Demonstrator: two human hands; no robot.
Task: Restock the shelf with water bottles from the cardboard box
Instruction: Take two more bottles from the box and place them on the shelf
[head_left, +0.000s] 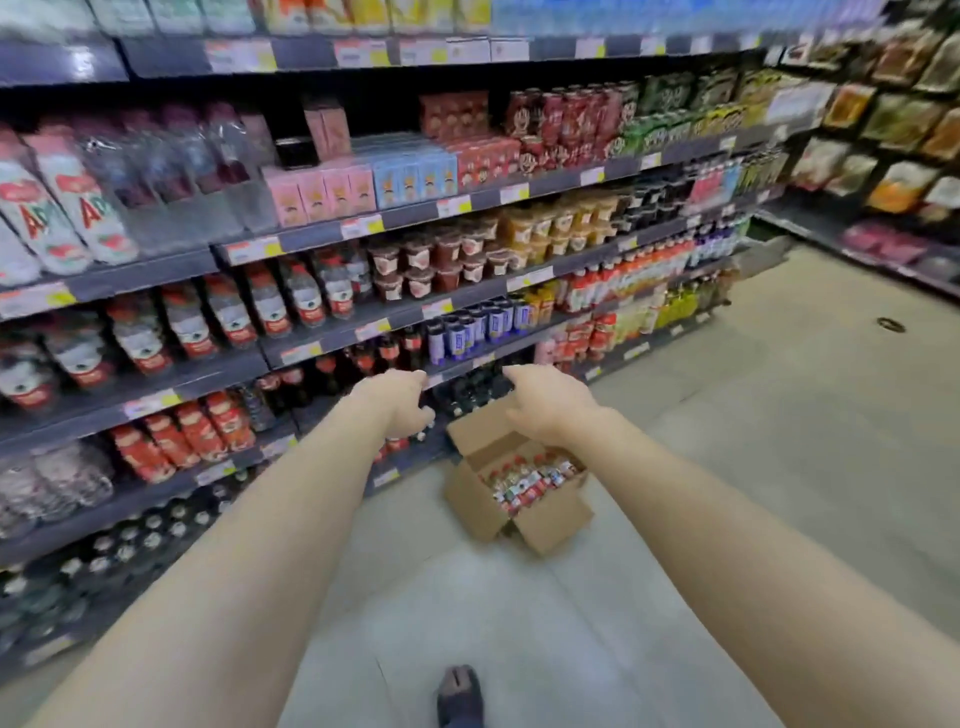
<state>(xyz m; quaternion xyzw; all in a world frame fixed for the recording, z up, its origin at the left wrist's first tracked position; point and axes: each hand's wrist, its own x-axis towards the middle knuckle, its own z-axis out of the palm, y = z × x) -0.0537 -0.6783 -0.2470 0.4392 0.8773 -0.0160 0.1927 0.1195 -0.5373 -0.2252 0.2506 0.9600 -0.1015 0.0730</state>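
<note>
An open cardboard box (470, 499) stands on the floor at the foot of the shelving, its flaps spread. It holds several small water bottles (530, 480) with red labels, seen from above. Both my arms reach forward over the floor. My left hand (402, 402) hangs above and left of the box, fingers curled loosely, nothing in it. My right hand (545, 400) hovers over the box's far flap, fingers bent downward and empty. Rows of red-labelled water bottles (228, 317) stand on the shelf (218, 366) at the left.
Long dark shelves run along the left, packed with drinks, cups and cartons. Dark cola bottles (332, 374) fill the lower rows near my hands. Snack bags (898, 130) hang on a rack at the right. Pale tiled floor (753, 415) stretches ahead. My shoe (460, 696) shows at the bottom.
</note>
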